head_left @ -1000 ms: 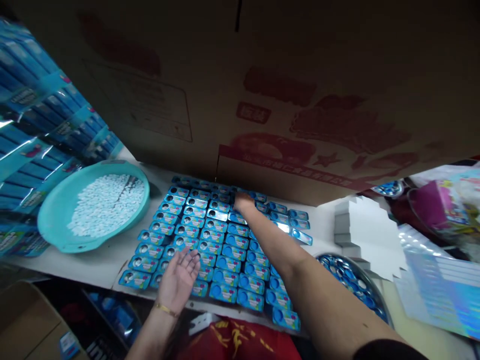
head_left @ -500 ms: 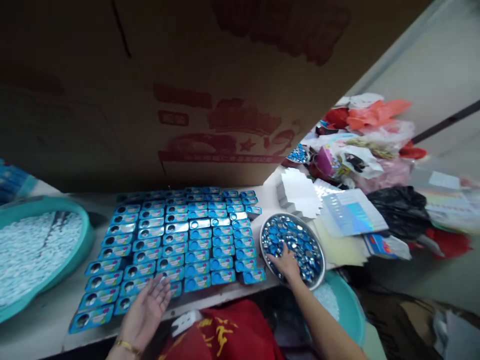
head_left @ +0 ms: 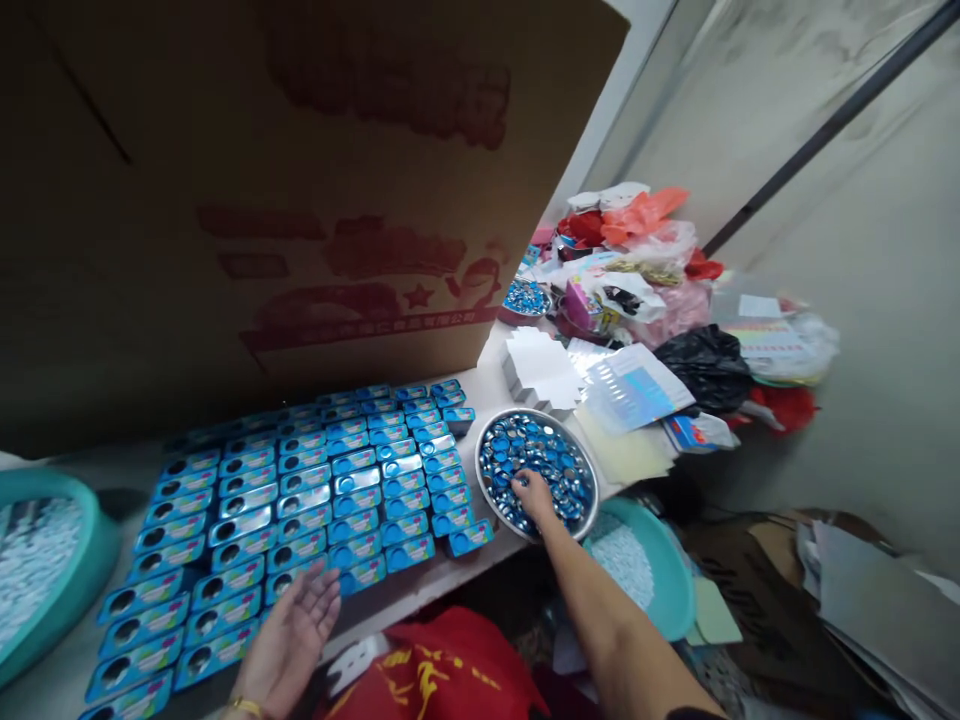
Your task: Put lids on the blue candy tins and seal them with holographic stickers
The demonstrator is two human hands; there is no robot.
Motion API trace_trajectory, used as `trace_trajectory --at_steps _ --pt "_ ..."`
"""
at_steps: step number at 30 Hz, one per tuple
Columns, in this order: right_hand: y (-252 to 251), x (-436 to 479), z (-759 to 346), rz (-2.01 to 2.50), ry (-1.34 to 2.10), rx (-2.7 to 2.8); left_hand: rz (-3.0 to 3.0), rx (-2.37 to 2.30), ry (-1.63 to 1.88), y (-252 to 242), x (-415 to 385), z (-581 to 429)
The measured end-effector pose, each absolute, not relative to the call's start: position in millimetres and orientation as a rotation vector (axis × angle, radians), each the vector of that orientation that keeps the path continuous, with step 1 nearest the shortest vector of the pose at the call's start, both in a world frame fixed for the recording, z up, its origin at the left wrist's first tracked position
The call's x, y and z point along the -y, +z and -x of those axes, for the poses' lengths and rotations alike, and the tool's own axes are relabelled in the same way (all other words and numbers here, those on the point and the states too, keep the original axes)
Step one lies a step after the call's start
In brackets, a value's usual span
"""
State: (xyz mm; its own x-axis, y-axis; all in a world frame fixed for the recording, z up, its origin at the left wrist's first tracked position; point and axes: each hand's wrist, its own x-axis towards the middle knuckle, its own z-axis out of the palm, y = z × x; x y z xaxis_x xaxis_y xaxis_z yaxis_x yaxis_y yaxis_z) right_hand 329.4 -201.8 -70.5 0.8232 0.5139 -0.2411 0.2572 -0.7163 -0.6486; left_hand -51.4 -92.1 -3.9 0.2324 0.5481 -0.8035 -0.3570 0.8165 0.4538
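Red cloth (head_left: 450,665): lying nearest the wearer, left of the metal bowl (head_left: 595,503) and nearer than it.
Left hand (head_left: 294,625): resting palm up, fingers loosely spread, nothing showing on the palm; lying left of the bowl, by the near tins.
Right hand (head_left: 535,497): resting inside the bowl, thumb and fingers bending toward each other; whether they are pinching a disc is unclear from this view.
Discs (head_left: 559,462): lying heaped and loose in the bowl, some showing blue, some silver.
Picking note: gripping a single top disc by its edge is probably working best; separating it from its neighbours before lifting should be preventing doubles, and light fingertips should be sparing the shiny face.
Teal basin (head_left: 681,592): sitting right of the bowl, holding white pieces.
Blue tins (head_left: 356,502): lying in rows left of the bowl.
White card stack (head_left: 546,362): standing just beyond the bowl.
Cardboard box (head_left: 375,150): looming beyond the tins, far left of the bowl.
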Motion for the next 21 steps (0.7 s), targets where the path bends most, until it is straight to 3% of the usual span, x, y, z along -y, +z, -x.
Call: trace_trajectory --at_steps 6,11,16,21 --pt "-63.8 213.9 -351.7 2.106 0.612 0.341 -0.195 -1.078 0.564 5.3 102.8 7.8" --pt "-16.8 195.4 -333.0 1.808 0.753 0.416 -0.150 -0.786 0.405 29.9 121.4 -89.3" --pt "23.0 168.5 -271.2 1.683 0.524 1.303 -0.001 -0.549 0.316 33.3 128.8 -158.3" --pt "21.7 161.2 -234.9 1.406 0.114 2.167 0.156 -0.462 0.525 19.8 128.3 -143.6"
